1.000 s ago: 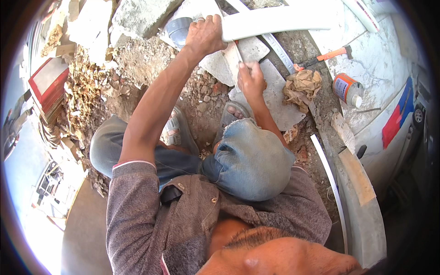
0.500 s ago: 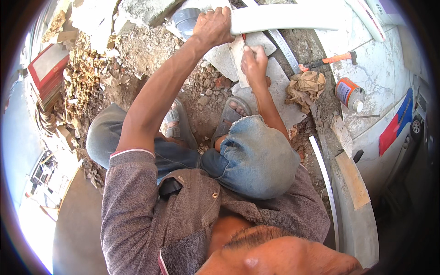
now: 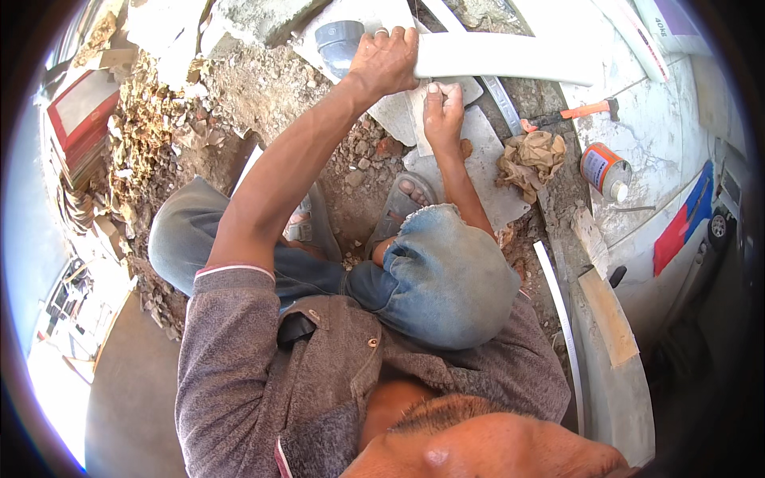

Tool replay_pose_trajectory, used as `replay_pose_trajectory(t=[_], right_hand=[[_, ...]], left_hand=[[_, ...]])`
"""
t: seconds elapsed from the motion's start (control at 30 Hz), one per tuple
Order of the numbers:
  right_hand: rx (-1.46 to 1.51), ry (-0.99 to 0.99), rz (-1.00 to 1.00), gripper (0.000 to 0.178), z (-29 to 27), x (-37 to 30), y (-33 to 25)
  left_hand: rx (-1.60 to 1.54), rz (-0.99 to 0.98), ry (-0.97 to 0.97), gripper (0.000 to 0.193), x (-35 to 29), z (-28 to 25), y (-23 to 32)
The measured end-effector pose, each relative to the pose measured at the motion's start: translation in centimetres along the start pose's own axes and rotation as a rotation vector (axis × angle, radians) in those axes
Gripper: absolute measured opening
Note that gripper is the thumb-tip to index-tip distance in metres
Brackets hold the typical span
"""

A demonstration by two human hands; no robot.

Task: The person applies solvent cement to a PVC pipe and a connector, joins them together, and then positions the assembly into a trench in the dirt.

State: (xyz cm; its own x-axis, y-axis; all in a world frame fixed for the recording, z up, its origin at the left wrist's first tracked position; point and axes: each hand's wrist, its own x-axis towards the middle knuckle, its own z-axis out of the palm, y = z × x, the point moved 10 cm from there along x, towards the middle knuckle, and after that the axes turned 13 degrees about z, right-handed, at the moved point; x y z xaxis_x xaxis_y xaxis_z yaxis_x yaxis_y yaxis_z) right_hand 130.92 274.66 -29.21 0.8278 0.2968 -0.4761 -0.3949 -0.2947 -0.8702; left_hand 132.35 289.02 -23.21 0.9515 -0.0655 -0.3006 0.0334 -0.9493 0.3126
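Observation:
My left hand (image 3: pixel 386 60) is wrapped over the left end of a thick white plastic pipe (image 3: pixel 502 57), beside a dark grey pipe fitting (image 3: pixel 338 46). The pipe lies crosswise over flat stone slabs and reaches onto the tiles at right. Just under the pipe, my right hand (image 3: pixel 443 111) is closed, thumb on top, next to a narrow pale strip (image 3: pixel 419 119). What its fingers hold, if anything, is hidden. A broken grey slab (image 3: pixel 482 155) lies beneath the right forearm.
Right of the hands are crumpled brown paper (image 3: pixel 532 163), an orange-handled hammer (image 3: pixel 586 110), an orange-and-white can (image 3: pixel 606 169) and a metal bar (image 3: pixel 500 103). Rubble (image 3: pixel 171 135) is heaped at left, with a concrete block (image 3: pixel 259 20) behind. A white strip (image 3: pixel 560 311) lies near my right knee.
My left hand, the pipe and its grey fitting have shifted slightly right and down in view. My right hand stays closed below the pipe, its thumb now more upright.

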Motion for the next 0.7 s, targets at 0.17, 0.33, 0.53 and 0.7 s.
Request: replay_pose_trajectory(t=[0.17,0.33,0.53,0.7], right_hand=[[0.159,-0.123,0.108,0.017,-3.3,-5.6,3.1],[0.255,-0.107,0.141,0.018,0.2,1.4,-0.3],[0.25,-0.118,0.146,0.02,-2.8,-5.1,0.8],[0.189,-0.114,0.126,0.016,0.5,1.1,0.8]], left_hand=[[0.033,-0.02,0.002,0.061,0.8,-1.2,-0.5],[0.035,0.026,0.008,0.062,1.2,-0.8,0.3],[0.018,-0.048,-0.005,0.056,0.5,-1.4,-1.0],[0.006,-0.003,0.059,0.055,0.7,-1.0,-0.7]])
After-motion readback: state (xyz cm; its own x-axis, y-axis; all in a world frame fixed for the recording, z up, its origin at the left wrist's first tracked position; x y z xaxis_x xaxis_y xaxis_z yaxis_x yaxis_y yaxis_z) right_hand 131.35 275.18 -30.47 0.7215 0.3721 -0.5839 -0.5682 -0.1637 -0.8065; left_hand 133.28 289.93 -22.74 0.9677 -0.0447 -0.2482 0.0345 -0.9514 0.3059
